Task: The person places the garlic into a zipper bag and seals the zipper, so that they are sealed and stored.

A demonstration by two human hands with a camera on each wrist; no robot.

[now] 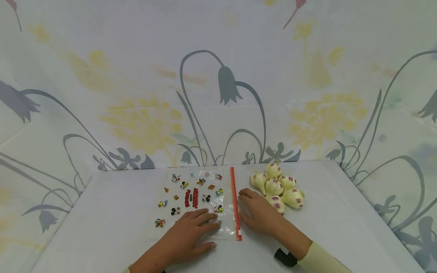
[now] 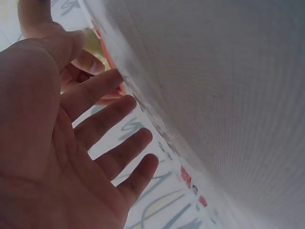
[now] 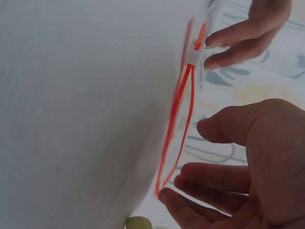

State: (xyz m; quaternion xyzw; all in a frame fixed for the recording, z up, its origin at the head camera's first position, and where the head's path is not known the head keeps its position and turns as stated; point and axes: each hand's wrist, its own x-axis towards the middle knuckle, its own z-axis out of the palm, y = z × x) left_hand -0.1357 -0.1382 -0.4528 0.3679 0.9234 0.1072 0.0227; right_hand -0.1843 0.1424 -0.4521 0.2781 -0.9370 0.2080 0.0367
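Observation:
A clear zip bag (image 1: pixel 170 195) printed with cartoon figures lies flat on the white table. Along its right side runs a red zip strip (image 1: pixel 233 197), with a white slider (image 3: pixel 192 57) at the near end; in the right wrist view the strip's two halves stand apart. My left hand (image 1: pixel 191 235) rests on the bag's near right part, fingers spread and straight. Just right of the strip is my right hand (image 1: pixel 261 212), its fingertips close to the red edge, fingers loosely bent with nothing between them.
Several garlic bulbs (image 1: pixel 274 186), white with purple marks, sit in a cluster right of the bag, beyond my right hand. A black strap piece (image 1: pixel 285 258) shows by the right wrist. Flower-printed cloth (image 1: pixel 211 113) rises behind the table.

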